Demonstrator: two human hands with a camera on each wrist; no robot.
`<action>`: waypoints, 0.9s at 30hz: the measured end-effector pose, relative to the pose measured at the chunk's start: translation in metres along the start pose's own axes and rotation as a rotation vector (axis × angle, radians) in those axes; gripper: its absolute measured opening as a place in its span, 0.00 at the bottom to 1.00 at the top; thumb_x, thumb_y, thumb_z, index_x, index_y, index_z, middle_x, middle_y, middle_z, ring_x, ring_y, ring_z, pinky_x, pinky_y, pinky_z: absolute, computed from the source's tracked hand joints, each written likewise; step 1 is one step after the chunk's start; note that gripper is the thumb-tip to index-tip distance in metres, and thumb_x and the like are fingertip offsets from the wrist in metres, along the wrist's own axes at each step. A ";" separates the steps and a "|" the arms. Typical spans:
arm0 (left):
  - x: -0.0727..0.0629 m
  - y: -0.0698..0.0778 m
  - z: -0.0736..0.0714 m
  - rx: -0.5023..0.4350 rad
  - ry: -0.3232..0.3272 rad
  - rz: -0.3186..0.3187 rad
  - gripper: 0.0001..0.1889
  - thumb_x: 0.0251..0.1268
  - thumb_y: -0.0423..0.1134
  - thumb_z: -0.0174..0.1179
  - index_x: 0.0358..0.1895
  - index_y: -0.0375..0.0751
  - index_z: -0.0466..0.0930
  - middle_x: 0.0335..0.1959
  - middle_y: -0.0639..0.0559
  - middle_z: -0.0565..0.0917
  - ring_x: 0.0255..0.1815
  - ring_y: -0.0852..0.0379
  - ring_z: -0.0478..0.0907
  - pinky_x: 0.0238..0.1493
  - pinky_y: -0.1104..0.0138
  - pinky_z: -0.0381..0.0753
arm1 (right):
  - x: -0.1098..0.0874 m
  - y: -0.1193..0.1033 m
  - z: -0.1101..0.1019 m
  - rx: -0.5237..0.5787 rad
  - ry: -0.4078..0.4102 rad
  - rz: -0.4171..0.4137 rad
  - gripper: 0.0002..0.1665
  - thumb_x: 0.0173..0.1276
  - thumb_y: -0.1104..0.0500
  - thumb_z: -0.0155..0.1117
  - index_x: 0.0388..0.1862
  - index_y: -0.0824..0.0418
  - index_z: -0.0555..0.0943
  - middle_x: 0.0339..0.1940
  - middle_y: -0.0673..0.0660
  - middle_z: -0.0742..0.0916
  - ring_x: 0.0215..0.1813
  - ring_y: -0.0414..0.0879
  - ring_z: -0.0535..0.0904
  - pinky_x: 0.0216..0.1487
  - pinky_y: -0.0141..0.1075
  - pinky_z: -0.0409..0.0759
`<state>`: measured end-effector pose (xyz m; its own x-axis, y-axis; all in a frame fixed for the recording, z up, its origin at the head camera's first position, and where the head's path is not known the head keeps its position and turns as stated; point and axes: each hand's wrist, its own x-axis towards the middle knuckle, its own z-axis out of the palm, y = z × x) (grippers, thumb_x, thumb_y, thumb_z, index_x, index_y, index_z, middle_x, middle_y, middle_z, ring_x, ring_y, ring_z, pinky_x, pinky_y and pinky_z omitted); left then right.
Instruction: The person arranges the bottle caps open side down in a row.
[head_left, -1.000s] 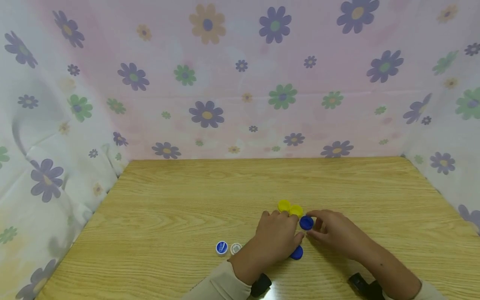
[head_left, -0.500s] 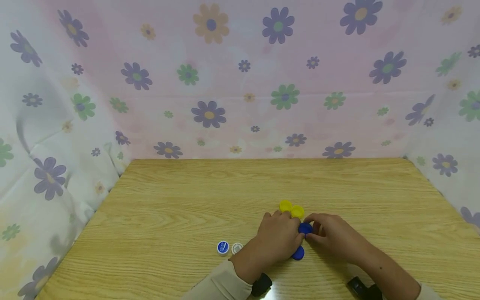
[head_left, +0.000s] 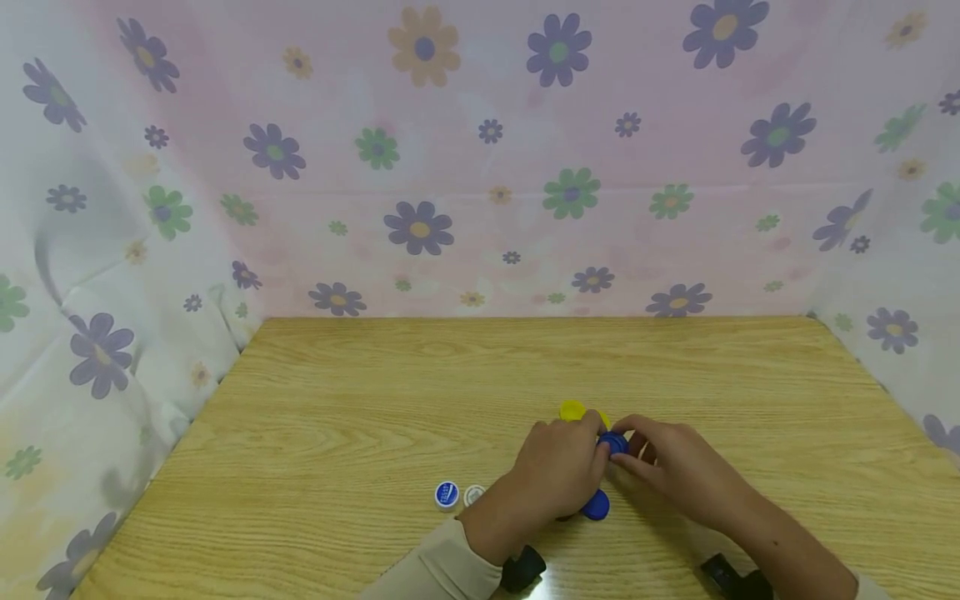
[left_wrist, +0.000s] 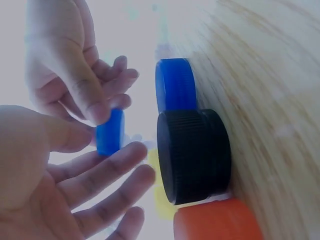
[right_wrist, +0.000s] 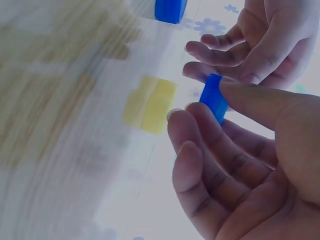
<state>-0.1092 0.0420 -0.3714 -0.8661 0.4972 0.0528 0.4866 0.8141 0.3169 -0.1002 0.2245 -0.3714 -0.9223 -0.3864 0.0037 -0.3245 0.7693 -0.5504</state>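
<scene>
A ridged blue bottle cap (head_left: 615, 444) is held above the table between my two hands. My right hand (head_left: 686, 462) pinches it from the right with thumb and fingertips. From the other side, my left hand (head_left: 561, 467) pinches the same cap with thumb and forefinger, its other fingers loosely spread in the left wrist view. Below the left hand stand another blue cap (left_wrist: 175, 85), a black cap (left_wrist: 195, 155) and an orange cap (left_wrist: 215, 222). Beyond the hands lie yellow caps (head_left: 573, 410), one partly covered by the left hand.
Left of the left forearm lie a blue-and-white cap (head_left: 447, 495) and a whitish cap (head_left: 474, 496), partly hidden by that arm. The wooden table (head_left: 360, 392) ends at a flowered cloth (head_left: 480, 183) behind and at both sides.
The held blue cap dipped, then rose slightly and turned. My left forefinger and thumb have come up onto it, covering more of one yellow cap. The right hand keeps its pinch.
</scene>
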 end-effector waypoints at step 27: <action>0.001 -0.001 -0.007 -0.246 0.099 0.068 0.12 0.71 0.43 0.62 0.54 0.49 0.78 0.35 0.61 0.84 0.31 0.73 0.76 0.31 0.83 0.71 | 0.000 0.009 -0.007 0.439 -0.002 0.075 0.18 0.79 0.48 0.54 0.54 0.61 0.74 0.34 0.61 0.86 0.32 0.50 0.83 0.34 0.40 0.83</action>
<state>-0.1113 0.0392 -0.3654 -0.8451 0.5069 0.1701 0.5122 0.6761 0.5296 -0.1052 0.2352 -0.3706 -0.9393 -0.3393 -0.0510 -0.1366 0.5062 -0.8515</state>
